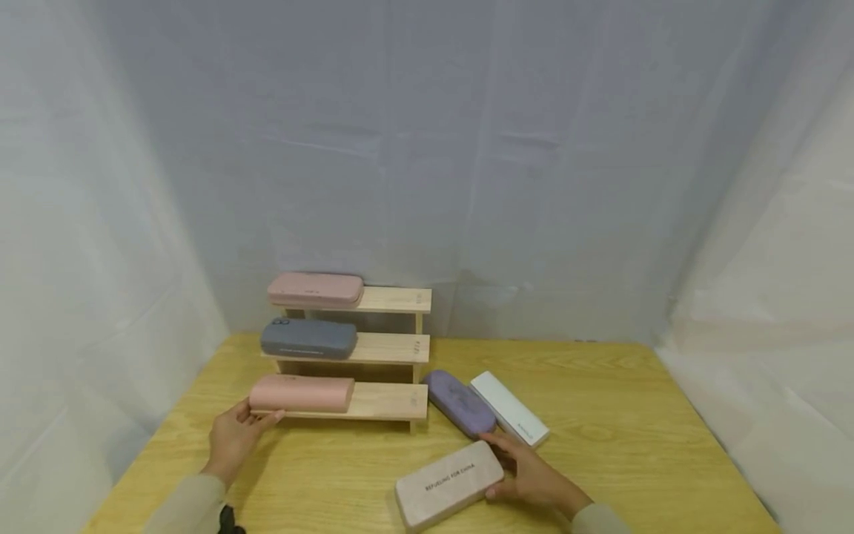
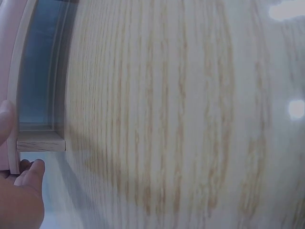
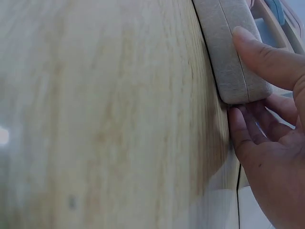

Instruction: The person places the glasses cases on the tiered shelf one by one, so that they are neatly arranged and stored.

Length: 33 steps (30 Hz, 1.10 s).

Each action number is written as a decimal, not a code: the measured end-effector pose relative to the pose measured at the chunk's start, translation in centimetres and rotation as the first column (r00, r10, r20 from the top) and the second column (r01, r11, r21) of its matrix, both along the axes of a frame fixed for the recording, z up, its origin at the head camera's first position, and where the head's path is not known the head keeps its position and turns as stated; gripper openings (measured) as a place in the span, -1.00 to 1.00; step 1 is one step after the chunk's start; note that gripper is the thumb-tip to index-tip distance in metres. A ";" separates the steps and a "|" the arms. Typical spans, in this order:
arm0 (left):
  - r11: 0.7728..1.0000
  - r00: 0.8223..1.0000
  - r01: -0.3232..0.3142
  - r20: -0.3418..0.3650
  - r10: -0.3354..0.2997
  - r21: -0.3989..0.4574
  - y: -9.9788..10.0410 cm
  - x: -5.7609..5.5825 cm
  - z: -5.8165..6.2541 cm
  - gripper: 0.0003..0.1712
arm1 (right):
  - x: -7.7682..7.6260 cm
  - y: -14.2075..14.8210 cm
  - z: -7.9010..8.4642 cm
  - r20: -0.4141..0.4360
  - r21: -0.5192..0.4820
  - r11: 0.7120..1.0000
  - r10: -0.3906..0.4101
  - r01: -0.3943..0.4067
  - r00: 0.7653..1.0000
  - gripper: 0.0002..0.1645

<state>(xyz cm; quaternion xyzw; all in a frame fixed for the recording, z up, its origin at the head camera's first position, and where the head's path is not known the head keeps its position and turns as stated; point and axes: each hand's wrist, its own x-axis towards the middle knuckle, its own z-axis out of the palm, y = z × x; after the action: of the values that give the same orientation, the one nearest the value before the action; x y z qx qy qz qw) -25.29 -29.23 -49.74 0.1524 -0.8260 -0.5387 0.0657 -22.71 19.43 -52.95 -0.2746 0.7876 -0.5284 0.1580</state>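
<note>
My left hand (image 1: 235, 437) holds the left end of a smooth pink glasses case (image 1: 303, 393) on the bottom step of a wooden three-step rack (image 1: 390, 400). In the left wrist view, its thumb lies along the front while curled fingers (image 2: 34, 174) meet the board's end. At the front of the table, my right hand (image 1: 530, 475) grips the right end of a beige glasses case (image 1: 450, 482) lettered "REFUELING FOR CHINA". The right wrist view shows the thumb (image 3: 259, 50) on that case's side, fingers round its end; it lies on the tabletop.
A blue-grey glasses case (image 1: 309, 339) occupies the middle step, and a dusty-pink one (image 1: 316, 289) the top step. Right of the rack, a purple case (image 1: 460, 404) lies beside a white case (image 1: 510, 408) on the wooden table (image 1: 614, 445). Pale sheeting (image 1: 427, 148) surrounds the table.
</note>
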 end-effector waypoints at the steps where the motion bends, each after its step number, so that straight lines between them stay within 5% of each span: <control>1: 1.000 1.000 -0.001 0.002 0.001 -0.004 0.0 0.0 0.0 -0.03 | 0.0 0.0 0.0 0.016 -0.013 1.000 0.001 -0.001 1.000 0.03; 22: 1.000 1.000 0.004 0.005 -0.003 -0.010 0.0 -0.2 0.1 -0.07 | 0.2 -0.6 0.0 0.069 -0.046 0.994 -0.097 0.101 0.993 -0.02; 33: 1.000 1.000 0.012 0.022 -0.011 -0.027 0.1 0.0 0.3 -0.04 | -0.4 -1.2 1.4 0.022 0.015 0.998 -0.066 0.066 0.998 0.04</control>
<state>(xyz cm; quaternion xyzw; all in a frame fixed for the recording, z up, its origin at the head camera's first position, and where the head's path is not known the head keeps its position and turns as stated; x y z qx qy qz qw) -25.30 -29.12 -49.40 0.1524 -0.8349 -0.5260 0.0558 -23.08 18.28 -51.56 -0.2412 0.7982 -0.5308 0.1514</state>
